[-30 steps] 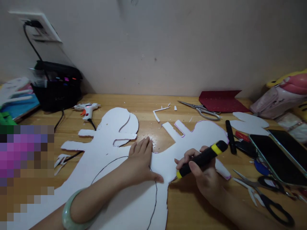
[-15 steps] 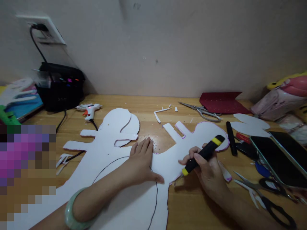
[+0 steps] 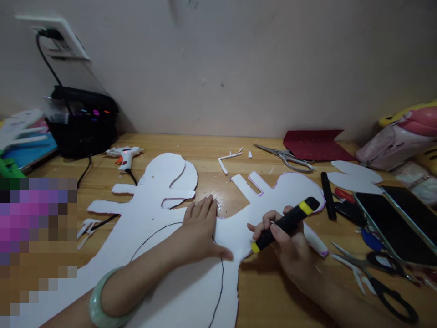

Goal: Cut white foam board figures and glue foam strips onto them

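Wooden tabletop (image 3: 273, 300) across the lower half of the frame; on it, from lower left to right of centre, white board (image 3: 201, 287), lying flat beneath the left hand (image 3: 201, 232), with one edge just beside the right hand (image 3: 290, 248). Plain and pale on top, wavy in outline, with rounded lobes and narrow prongs around the middle of the frame; purple along the lobe right of centre, plus a curved black line passing under the left hand. Left hand laid flat near the centre, fingers close together, thumb spread away. Right hand, lower right of centre, clamped around the black-and-yellow cutter (image 3: 287, 226). Cutter slanted from upper right down to lower left, black along the body, banded yellow near both ends, front end at the board's edge; contact of the tip impossible to tell. Above centre, thin white scraps (image 3: 223, 166).
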`<move>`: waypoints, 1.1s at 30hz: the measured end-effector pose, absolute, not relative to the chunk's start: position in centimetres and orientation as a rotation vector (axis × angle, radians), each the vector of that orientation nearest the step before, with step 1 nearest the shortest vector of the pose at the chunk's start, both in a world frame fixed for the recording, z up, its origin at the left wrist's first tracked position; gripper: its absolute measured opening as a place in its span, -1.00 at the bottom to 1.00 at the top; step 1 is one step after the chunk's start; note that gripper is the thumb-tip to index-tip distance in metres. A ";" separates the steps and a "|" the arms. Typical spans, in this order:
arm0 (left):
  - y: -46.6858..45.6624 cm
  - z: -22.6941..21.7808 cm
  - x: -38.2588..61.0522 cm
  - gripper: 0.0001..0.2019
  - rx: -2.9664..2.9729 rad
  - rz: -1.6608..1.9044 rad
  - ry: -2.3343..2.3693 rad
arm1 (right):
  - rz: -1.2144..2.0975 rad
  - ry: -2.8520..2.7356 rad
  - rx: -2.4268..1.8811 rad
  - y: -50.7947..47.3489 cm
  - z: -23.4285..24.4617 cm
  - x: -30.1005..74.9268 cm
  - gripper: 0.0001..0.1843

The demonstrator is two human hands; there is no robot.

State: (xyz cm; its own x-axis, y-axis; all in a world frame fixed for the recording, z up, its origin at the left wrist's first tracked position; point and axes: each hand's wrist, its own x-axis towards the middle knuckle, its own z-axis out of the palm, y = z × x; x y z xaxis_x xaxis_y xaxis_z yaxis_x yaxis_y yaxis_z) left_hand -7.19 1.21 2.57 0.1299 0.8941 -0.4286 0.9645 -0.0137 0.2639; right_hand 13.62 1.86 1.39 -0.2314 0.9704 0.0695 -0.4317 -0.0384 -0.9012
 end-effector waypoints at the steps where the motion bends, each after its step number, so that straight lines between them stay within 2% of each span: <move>1: 1.2 2.5 -7.2 0.36 1.926 -0.197 1.786 | 1.547 -1.084 -0.705 1.8 1.4 13.8 -0.68; 5: 1.3 2.6 -7.1 0.37 1.912 -0.209 1.791 | 1.554 -1.280 -0.597 1.4 1.6 14.2 -0.70; 13: 1.3 3.2 -6.8 0.34 1.896 -0.268 1.806 | 1.508 -1.095 -0.903 2.2 0.7 13.6 -0.53; 33: 1.3 3.0 -7.1 0.34 1.921 -0.201 1.780 | 1.533 -0.990 -0.802 2.1 1.2 13.8 -0.61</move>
